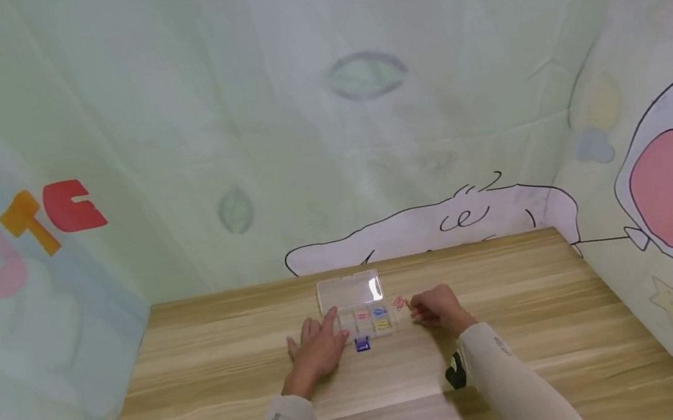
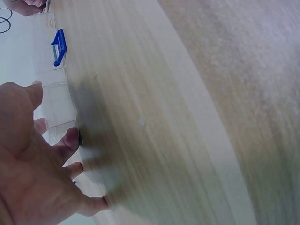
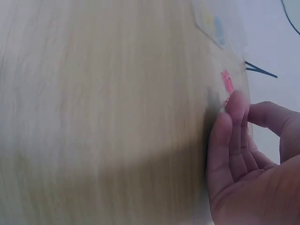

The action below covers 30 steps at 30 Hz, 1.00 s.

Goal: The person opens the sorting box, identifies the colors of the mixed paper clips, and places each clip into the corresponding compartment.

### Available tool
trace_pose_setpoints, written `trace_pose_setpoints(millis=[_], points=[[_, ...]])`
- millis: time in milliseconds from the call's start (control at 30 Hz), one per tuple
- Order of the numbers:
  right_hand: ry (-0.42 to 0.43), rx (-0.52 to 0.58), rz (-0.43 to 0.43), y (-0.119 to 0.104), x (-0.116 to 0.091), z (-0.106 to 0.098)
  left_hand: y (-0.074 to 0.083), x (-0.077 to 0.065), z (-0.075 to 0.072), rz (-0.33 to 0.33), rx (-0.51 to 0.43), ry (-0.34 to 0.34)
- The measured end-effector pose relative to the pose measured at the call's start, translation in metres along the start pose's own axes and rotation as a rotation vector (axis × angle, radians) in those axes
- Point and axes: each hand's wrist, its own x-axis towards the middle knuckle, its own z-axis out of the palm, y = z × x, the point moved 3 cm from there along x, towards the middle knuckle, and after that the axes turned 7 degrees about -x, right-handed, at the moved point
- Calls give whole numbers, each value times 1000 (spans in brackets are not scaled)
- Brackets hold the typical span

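A clear plastic compartment box [image 1: 347, 322] lies on the table with its transparent lid [image 1: 345, 292] folded back. Small pink pieces [image 1: 362, 316], blue pieces [image 1: 379, 312] and yellow pieces [image 1: 383, 324] sit in separate compartments. A blue latch [image 2: 59, 48] juts from the near side. My left hand [image 1: 321, 346] spreads its fingers at the box's left end, touching it. To the box's right, my right hand [image 1: 439, 307] pinches what looks like a reddish paper clip [image 1: 408, 304], mostly hidden by the fingertips. Beside it lie pinkish-red paper clips [image 1: 398, 302], also in the right wrist view.
The wood-grain table [image 1: 217, 373] reaches up to a printed cloth backdrop [image 1: 166, 119] behind and at both sides. Dark bands with a black piece [image 1: 456, 371] show at the sleeve cuffs. A small pale speck [image 2: 141, 122] is on the tabletop.
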Motion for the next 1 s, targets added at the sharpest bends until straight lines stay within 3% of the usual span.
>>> trace_pose_setpoints(millis=[300,500,700,1000], points=[[-189,283,53,-4,-7,2,3,-2,-2,4,-5,5],[-293,401,97,-13,-15,5,3,-3,-2,6,-8,4],[-378,400,80,-25,-24,11,2,-3,-2,6,-6,2],[-472,293,70,-33,-33,21,0,0,-1,2,-5,-4]])
